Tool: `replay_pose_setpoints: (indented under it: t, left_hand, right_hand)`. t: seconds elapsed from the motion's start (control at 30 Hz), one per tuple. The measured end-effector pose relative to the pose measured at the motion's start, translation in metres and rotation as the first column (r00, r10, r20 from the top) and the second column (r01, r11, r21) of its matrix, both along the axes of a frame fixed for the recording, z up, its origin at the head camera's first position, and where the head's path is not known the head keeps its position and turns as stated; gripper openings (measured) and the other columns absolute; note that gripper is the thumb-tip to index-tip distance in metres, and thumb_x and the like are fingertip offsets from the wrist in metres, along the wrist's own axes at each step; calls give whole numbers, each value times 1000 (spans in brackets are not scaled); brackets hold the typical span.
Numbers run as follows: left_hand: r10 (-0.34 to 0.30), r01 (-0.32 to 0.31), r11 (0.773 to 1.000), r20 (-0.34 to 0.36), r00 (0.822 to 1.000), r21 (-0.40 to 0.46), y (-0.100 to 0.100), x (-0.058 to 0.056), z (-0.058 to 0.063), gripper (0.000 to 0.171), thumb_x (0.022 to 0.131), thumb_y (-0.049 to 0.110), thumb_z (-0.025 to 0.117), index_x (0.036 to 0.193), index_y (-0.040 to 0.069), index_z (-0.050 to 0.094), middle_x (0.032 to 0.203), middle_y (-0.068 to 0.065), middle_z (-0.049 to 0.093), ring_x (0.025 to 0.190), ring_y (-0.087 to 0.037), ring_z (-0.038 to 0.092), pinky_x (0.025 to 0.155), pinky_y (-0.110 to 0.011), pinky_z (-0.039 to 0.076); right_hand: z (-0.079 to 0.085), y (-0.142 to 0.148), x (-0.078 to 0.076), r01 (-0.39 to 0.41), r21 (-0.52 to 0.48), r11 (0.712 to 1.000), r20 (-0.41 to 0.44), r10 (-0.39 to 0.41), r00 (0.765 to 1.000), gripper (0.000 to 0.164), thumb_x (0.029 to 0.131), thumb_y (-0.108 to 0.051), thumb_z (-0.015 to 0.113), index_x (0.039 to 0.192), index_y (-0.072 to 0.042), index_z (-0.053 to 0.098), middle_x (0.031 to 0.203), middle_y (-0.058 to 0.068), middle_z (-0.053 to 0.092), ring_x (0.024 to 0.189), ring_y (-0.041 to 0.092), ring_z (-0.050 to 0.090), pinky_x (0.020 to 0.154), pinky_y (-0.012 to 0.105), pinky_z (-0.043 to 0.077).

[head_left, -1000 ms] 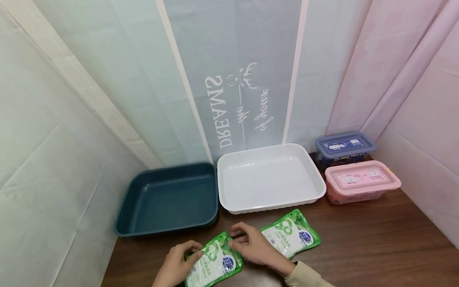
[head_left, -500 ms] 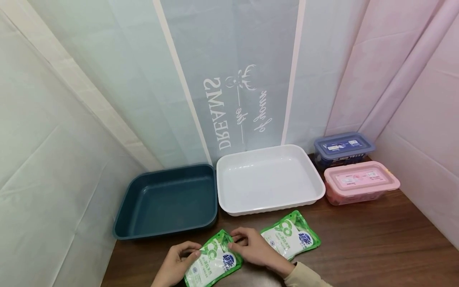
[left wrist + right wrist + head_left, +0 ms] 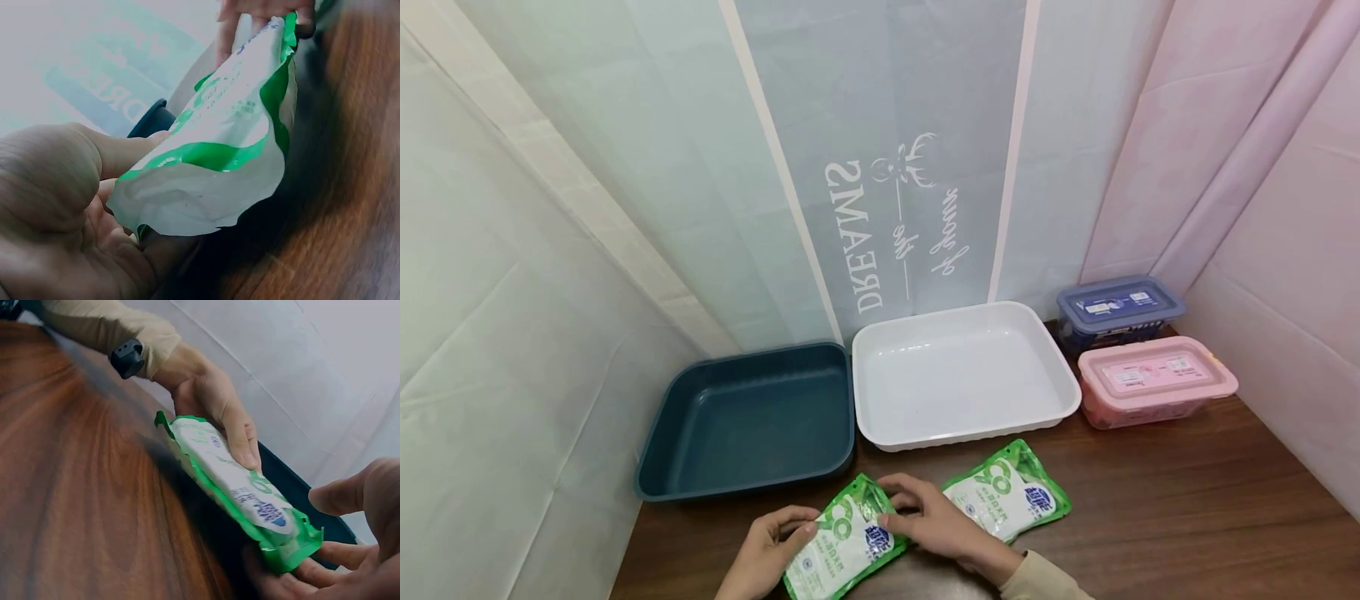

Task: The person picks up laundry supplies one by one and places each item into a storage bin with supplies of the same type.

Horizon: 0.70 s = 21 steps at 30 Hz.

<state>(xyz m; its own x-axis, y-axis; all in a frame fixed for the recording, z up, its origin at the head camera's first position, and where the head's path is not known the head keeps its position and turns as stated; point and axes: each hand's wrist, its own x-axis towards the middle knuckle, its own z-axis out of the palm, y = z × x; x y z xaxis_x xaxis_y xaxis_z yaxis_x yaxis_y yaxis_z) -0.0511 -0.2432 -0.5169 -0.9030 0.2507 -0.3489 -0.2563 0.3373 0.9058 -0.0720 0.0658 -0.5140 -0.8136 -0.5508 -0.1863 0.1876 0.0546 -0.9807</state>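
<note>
A green-and-white detergent pouch (image 3: 842, 546) is tilted up in front of the two trays, in the head view. My left hand (image 3: 767, 546) grips its left side, with the thumb on the printed face and the fingers (image 3: 169, 253) beneath. At the far end, my right hand (image 3: 932, 521) has its fingers (image 3: 315, 572) against the underside of the pouch. Its thumb (image 3: 337, 495) stands off from the printed face in the right wrist view. Beyond my right hand, a second matching detergent pouch (image 3: 1000, 496) lies on the table, partly covered by that hand.
A dark teal tray (image 3: 647, 475) stands at the left behind the hands, next to a white tray (image 3: 970, 437). Pink (image 3: 1157, 375) and blue (image 3: 1120, 304) lidded boxes sit at the right. Fabric screens (image 3: 925, 100) close off the back and sides of the wooden table (image 3: 1187, 517).
The held pouch has shifted slightly up in the head view. My right thumb has moved a little further over its right end. My left hand keeps its grip.
</note>
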Motion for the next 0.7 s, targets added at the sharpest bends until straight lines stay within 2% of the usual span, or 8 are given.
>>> replay_pose_setpoints:
  t: [0.17, 0.27, 0.37, 0.5, 0.63, 0.7]
  left_hand:
    - [53, -58, 995, 66, 996, 78, 2, 3, -1, 48, 109, 28, 64, 138, -10, 63, 118, -10, 76, 100, -19, 72, 80, -31, 59]
    - [80, -97, 985, 120, 990, 144, 4, 6, -1, 48, 110, 27, 63, 141, -10, 60, 115, -7, 77, 98, -19, 72, 79, -30, 59]
    - [89, -114, 978, 141, 986, 177, 7, 8, -1, 48, 110, 26, 62, 142, -10, 59, 115, -7, 77, 97, -18, 73, 79, -30, 60]
    - [101, -123, 976, 130, 986, 178, 12, 9, 3, 49, 110, 27, 62, 142, -11, 59, 116, -7, 77, 97, -16, 73, 80, -29, 60]
    - [105, -129, 975, 136, 985, 179, 16, 11, 8, 52, 109, 29, 63, 143, -10, 58, 118, -6, 76, 100, -16, 72, 83, -30, 59]
    - [92, -117, 975, 137, 986, 188, 16, 11, 7, 54, 109, 32, 64, 143, -9, 57, 120, -7, 75, 102, -17, 72, 85, -31, 59]
  right_hand:
    - [-4, -1, 4, 70, -127, 989, 152, -51, 987, 48, 103, -18, 71, 143, 3, 55, 121, 14, 75, 100, 21, 74, 80, 32, 60]
    - [-6, -2, 8, 120, -227, 967, 249, -62, 966, 47, 102, -14, 73, 140, 8, 56, 123, 16, 75, 103, 23, 76, 84, 35, 63]
    - [-9, -2, 12, 134, -328, 935, 322, -23, 946, 48, 101, -9, 73, 141, 9, 54, 123, 18, 75, 109, 25, 76, 91, 38, 64]
    - [-14, -3, 19, 110, -417, 902, 368, 57, 928, 56, 102, -8, 71, 150, 9, 48, 129, 17, 72, 117, 27, 73, 97, 40, 62]
    - [-17, -5, 24, 94, -449, 889, 383, 96, 919, 61, 103, -9, 70, 155, 8, 44, 135, 16, 70, 122, 30, 71, 100, 43, 61]
    - [-17, -7, 26, 98, -452, 887, 388, 96, 917, 60, 103, -8, 70, 155, 8, 44, 135, 17, 70, 123, 32, 71, 100, 44, 60]
